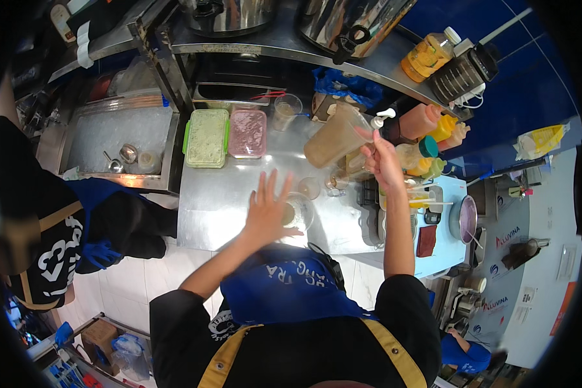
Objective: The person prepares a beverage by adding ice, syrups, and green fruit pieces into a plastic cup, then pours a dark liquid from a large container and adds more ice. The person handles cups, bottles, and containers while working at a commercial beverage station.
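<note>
My right hand (384,162) grips the handle of a large translucent plastic pitcher (332,136), tilted above the steel table (213,203). The pitcher looks brownish and cloudy, and I cannot tell how full it is. My left hand (267,209) is spread and slightly blurred. It is beside a clear cup (303,213) with something brownish at its bottom, and it partly covers that cup. Whether the fingers touch the cup is unclear. Close by stand a small clear glass (309,187) and a glass measuring cup (338,180).
A green-clipped tub (206,138) and a pink tub (248,133) sit at the back left, near a clear cup (287,111). Squeeze bottles (419,121) line the right side. Overhead runs a steel shelf (281,53). At left, a co-worker (43,218) stands by an ice bin (121,131).
</note>
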`<state>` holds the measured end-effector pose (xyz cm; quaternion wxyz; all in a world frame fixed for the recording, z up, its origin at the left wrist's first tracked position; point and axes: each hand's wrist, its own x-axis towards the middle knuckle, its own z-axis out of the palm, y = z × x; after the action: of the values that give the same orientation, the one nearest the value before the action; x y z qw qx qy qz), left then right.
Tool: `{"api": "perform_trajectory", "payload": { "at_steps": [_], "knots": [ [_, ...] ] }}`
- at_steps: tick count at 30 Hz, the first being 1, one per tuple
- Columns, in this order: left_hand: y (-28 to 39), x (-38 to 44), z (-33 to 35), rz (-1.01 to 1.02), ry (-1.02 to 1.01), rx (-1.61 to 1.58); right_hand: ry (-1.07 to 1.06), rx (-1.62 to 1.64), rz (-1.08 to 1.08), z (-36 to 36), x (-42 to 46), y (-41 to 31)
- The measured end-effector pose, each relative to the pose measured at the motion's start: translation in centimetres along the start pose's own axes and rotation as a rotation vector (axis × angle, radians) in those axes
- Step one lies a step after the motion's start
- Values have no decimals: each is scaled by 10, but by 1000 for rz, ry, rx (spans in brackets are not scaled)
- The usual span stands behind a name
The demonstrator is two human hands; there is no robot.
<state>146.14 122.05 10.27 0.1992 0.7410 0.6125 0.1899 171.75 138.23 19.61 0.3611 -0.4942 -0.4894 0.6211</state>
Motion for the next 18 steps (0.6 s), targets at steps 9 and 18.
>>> {"api": "perform_trajectory", "payload": {
  "at_steps": [9,18],
  "knots": [
    [-65,52,-161,133,753,-167,118,-78,-110,1,9,-12],
    [-100,222,-373,351,302,86,-369,-325,-184,181,142,-56]
  ]
}}
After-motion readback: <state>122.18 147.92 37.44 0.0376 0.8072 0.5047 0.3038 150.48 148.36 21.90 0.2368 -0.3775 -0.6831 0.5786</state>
